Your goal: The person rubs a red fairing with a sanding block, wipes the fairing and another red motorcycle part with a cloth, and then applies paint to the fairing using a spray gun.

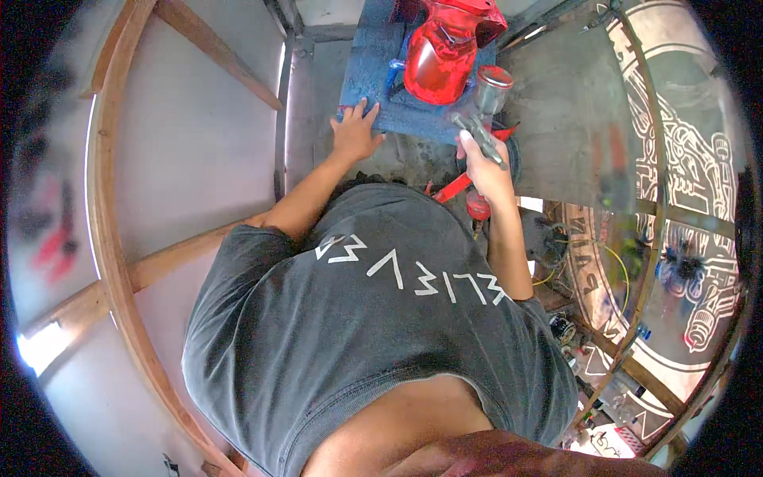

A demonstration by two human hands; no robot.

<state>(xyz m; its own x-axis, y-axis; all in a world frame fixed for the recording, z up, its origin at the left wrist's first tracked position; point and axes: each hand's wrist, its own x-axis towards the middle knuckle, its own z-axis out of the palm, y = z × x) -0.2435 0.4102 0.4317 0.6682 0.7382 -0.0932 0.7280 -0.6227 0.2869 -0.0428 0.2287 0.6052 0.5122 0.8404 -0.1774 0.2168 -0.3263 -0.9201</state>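
My left hand lies with fingers spread on the near left edge of a blue board. My right hand is closed around a grey metal spray gun, held by the board's near right corner. Just beyond the gun is a clear cup with a red top; whether it is joined to the gun I cannot tell. On the board sits a glossy red curved part, its far end cut off by the upper edge. Something blue shows beside its left side.
Pale panels in a wooden frame close off the left. At right stands a dark panel with white drawings. Red bars show below my right hand, and a thin yellow hose hangs further right. Clutter lies at lower right.
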